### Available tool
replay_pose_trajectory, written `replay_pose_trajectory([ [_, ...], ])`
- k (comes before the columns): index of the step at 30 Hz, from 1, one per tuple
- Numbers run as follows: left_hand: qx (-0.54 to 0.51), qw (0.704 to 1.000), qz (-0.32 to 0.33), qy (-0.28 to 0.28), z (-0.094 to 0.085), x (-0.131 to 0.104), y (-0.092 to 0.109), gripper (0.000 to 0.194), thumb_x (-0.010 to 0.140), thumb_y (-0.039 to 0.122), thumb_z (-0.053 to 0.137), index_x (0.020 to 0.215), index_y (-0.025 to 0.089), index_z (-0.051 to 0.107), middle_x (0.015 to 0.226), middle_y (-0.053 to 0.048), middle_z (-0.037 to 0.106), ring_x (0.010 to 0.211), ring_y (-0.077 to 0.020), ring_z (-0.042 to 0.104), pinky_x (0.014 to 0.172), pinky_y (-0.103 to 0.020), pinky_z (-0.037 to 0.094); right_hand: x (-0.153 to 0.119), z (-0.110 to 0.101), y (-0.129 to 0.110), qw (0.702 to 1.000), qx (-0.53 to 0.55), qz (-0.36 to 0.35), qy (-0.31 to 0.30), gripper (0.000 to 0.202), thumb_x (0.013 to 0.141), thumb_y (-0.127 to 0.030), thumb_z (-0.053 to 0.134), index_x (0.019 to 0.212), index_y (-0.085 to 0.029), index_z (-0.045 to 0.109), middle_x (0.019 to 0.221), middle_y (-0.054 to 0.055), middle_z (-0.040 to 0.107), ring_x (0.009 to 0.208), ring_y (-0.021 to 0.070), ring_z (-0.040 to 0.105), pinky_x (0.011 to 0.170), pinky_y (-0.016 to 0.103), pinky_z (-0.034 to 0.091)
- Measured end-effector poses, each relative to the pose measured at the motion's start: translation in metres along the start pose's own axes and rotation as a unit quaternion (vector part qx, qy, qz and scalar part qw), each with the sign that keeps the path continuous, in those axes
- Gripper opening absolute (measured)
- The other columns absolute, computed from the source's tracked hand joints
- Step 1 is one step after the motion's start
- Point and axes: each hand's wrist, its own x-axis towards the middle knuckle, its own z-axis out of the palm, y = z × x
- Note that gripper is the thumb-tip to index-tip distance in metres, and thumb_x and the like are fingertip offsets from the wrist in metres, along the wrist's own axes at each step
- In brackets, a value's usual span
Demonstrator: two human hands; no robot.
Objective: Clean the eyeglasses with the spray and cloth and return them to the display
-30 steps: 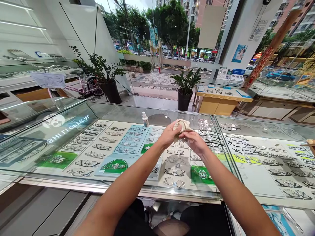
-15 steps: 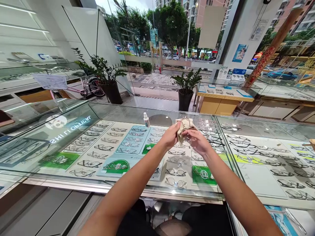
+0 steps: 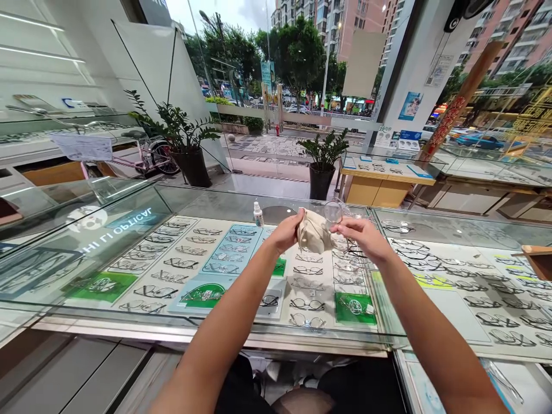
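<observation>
Both arms out over the glass display counter (image 3: 129, 230). Left hand (image 3: 285, 233) closed on a beige cleaning cloth (image 3: 314, 234), thumb and fingers pinching its left edge; the cloth hangs bunched between the hands, above the counter glass. Right hand (image 3: 364, 238) pinched shut on a pair of clear-lensed eyeglasses (image 3: 334, 213), one round lens showing just above the cloth, the rest partly wrapped in it. Small white dropper bottle (image 3: 258, 214) upright on the glass, just left of the left hand. Rows of spectacle frames (image 3: 190, 250) lie in trays under the glass. Two potted plants (image 3: 322, 164) stand on the floor beyond the counter.
</observation>
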Motion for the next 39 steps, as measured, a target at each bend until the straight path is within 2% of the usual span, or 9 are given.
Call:
replay_pose_trajectory([
  [3, 0.021, 0.997, -0.058, -0.045, -0.007, -0.005, 0.000, 0.048, 0.084, 0.057, 0.080, 0.095, 0.010, 0.073, 0.085, -0.009, 0.075, 0.073, -0.0162, 0.068, 0.067, -0.026, 0.052, -0.004, -0.002, -0.024, 0.960, -0.249, -0.109, -0.071, 0.026, 0.102, -0.039, 0.061, 0.099, -0.023, 0.081, 0.103, 0.008, 0.074, 0.098, 0.0237, 0.059, 0.088, 0.041, 0.043],
  [7, 0.046, 0.985, -0.132, -0.099, -0.015, -0.008, -0.002, 0.042, 0.076, 0.046, 0.089, 0.091, 0.010, 0.074, 0.083, -0.007, 0.074, 0.071, -0.0149, 0.065, 0.067, -0.026, 0.050, -0.011, 0.008, -0.039, 0.800, -0.552, -0.202, -0.124, 0.022, 0.101, -0.019, 0.060, 0.092, -0.023, 0.080, 0.102, 0.007, 0.077, 0.104, 0.0276, 0.056, 0.088, 0.043, 0.040],
  [10, 0.082, 0.967, -0.178, -0.160, -0.016, -0.010, -0.004, 0.044, 0.071, 0.045, 0.092, 0.093, 0.010, 0.076, 0.084, -0.007, 0.075, 0.071, -0.0157, 0.065, 0.067, -0.028, 0.049, -0.014, 0.017, -0.040, 0.695, -0.656, -0.243, -0.167, 0.021, 0.095, -0.009, 0.064, 0.087, -0.022, 0.078, 0.108, 0.008, 0.075, 0.116, 0.0301, 0.055, 0.093, 0.043, 0.041],
  [14, 0.125, 0.934, -0.220, -0.254, -0.008, -0.015, -0.008, 0.047, 0.069, 0.050, 0.093, 0.086, 0.009, 0.076, 0.080, -0.009, 0.074, 0.068, -0.0167, 0.065, 0.066, -0.029, 0.049, -0.012, 0.020, -0.040, 0.633, -0.701, -0.275, -0.178, 0.017, 0.095, -0.012, 0.067, 0.086, -0.021, 0.078, 0.119, 0.010, 0.072, 0.122, 0.0305, 0.054, 0.099, 0.044, 0.040],
  [17, 0.113, 0.936, -0.194, -0.271, 0.005, -0.017, -0.013, 0.042, 0.068, 0.043, 0.095, 0.082, 0.010, 0.074, 0.076, -0.008, 0.072, 0.067, -0.0158, 0.065, 0.065, -0.027, 0.049, -0.007, 0.015, -0.039, 0.619, -0.717, -0.278, -0.161, 0.016, 0.094, -0.013, 0.067, 0.085, -0.020, 0.078, 0.120, 0.011, 0.071, 0.123, 0.0305, 0.054, 0.100, 0.044, 0.039],
  [24, 0.060, 0.973, -0.091, -0.205, 0.032, -0.017, -0.021, 0.052, 0.056, 0.042, 0.101, 0.074, 0.012, 0.062, 0.067, 0.000, 0.061, 0.058, -0.0094, 0.052, 0.058, -0.024, 0.041, 0.002, 0.008, -0.019, 0.635, -0.722, -0.259, -0.089, 0.015, 0.097, -0.017, 0.065, 0.094, -0.021, 0.079, 0.129, 0.012, 0.068, 0.133, 0.0330, 0.050, 0.106, 0.046, 0.034],
  [29, 0.131, 0.976, -0.013, -0.173, 0.033, -0.018, -0.022, 0.056, 0.075, 0.064, 0.083, 0.070, 0.015, 0.057, 0.064, 0.002, 0.051, 0.058, -0.0091, 0.040, 0.058, -0.026, 0.030, 0.000, 0.008, -0.010, 0.653, -0.709, -0.260, -0.059, 0.017, 0.097, -0.014, 0.063, 0.095, -0.022, 0.078, 0.130, 0.012, 0.070, 0.133, 0.0333, 0.049, 0.107, 0.047, 0.032],
  [32, 0.189, 0.970, 0.034, -0.152, 0.032, -0.018, -0.021, 0.057, 0.082, 0.067, 0.075, 0.067, 0.017, 0.051, 0.064, 0.004, 0.044, 0.059, -0.0094, 0.034, 0.058, -0.027, 0.027, -0.001, 0.005, -0.010, 0.664, -0.700, -0.259, -0.045, 0.019, 0.097, -0.014, 0.063, 0.097, -0.024, 0.079, 0.128, 0.011, 0.070, 0.132, 0.0325, 0.049, 0.108, 0.047, 0.030],
  [39, 0.092, 0.977, -0.020, -0.190, 0.030, -0.018, -0.019, 0.052, 0.068, 0.055, 0.092, 0.081, 0.014, 0.061, 0.074, 0.000, 0.056, 0.064, -0.0104, 0.047, 0.064, -0.026, 0.037, 0.000, 0.004, -0.005, 0.655, -0.707, -0.265, -0.030, 0.022, 0.099, -0.015, 0.060, 0.099, -0.024, 0.080, 0.123, 0.010, 0.071, 0.128, 0.0311, 0.050, 0.107, 0.046, 0.030],
])
